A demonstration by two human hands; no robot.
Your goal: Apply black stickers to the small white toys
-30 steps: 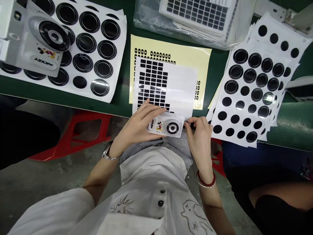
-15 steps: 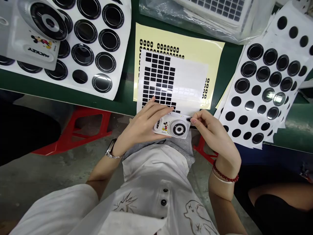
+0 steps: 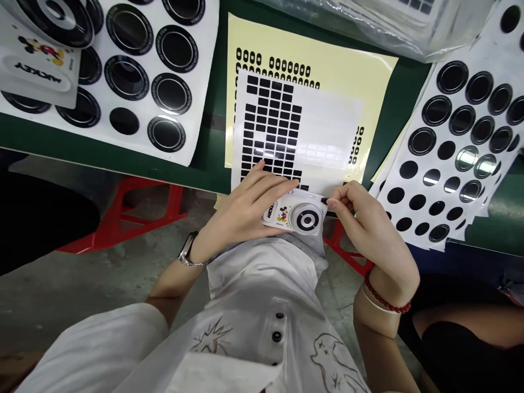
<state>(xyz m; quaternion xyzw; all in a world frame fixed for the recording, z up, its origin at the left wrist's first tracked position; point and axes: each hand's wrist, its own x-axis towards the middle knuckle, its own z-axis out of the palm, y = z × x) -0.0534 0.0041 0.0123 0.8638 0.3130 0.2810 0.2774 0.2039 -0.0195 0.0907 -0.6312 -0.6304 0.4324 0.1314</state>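
My left hand (image 3: 249,210) is closed around the left part of a small white toy camera (image 3: 307,218) with a Mickey picture and a round lens ring. The camera is held at the table's front edge. My right hand (image 3: 352,210) pinches a small black sticker (image 3: 325,201) between thumb and forefinger at the camera's upper right corner. Just beyond the camera lies a white sheet (image 3: 327,128) with rows of black rectangular stickers, on top of a yellow sheet (image 3: 347,65) with small black oval stickers.
At the left, a second Mickey camera (image 3: 41,68) rests on a sheet of large round stickers (image 3: 139,123). More round sticker sheets (image 3: 429,174) lie at the right. A plastic bag (image 3: 368,27) is at the back. Red stools (image 3: 135,215) and seated people's legs (image 3: 462,327) flank me.
The view has moved closer to the table and shifted slightly. Both hands still hold the camera and the black sticker in nearly the same pose.
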